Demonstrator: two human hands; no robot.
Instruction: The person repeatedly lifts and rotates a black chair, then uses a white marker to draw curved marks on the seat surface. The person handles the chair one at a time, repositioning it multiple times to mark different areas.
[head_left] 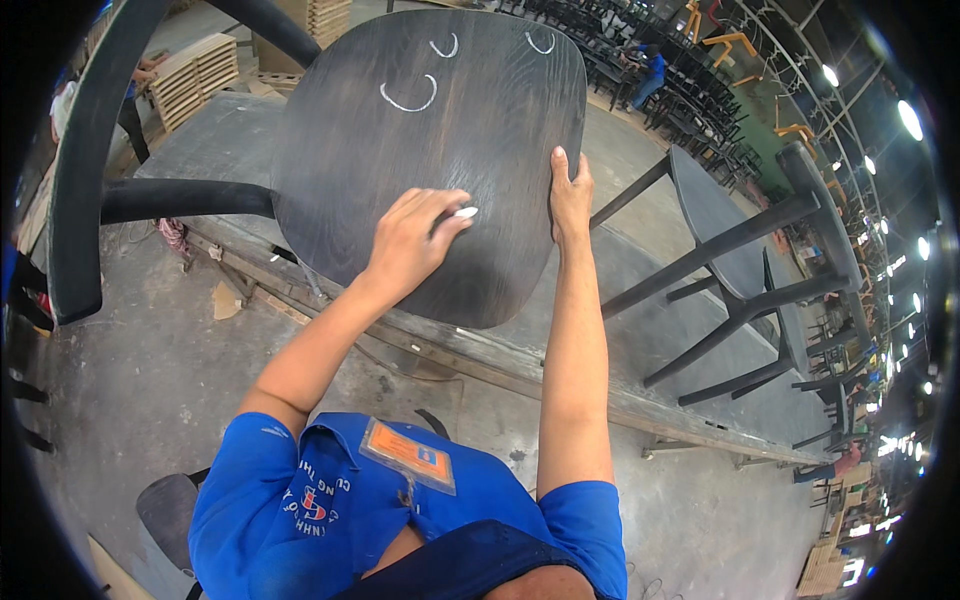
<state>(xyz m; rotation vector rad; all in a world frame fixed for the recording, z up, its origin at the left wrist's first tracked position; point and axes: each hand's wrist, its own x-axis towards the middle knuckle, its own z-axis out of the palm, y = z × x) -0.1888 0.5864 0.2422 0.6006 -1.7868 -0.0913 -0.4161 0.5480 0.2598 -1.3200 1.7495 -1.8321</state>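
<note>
A dark wooden chair faces me with its rounded seat (350,190) tilted up, its curved backrest (80,190) at the left. Three white curved chalk marks (408,95) show on the far part of the seat. My left hand (415,235) pinches a short white piece of chalk (466,212) between thumb and fingers, just over the middle of the seat. My right hand (571,200) grips the seat's right edge, the thumb along the rim and the other fingers mostly hidden behind it.
The chair is at a long grey workbench (480,350). Another dark chair (730,240) stands on it to the right, with more beyond. Stacked wooden boards (195,80) are at the far left. A person in blue (650,77) is near many dark chairs at the back.
</note>
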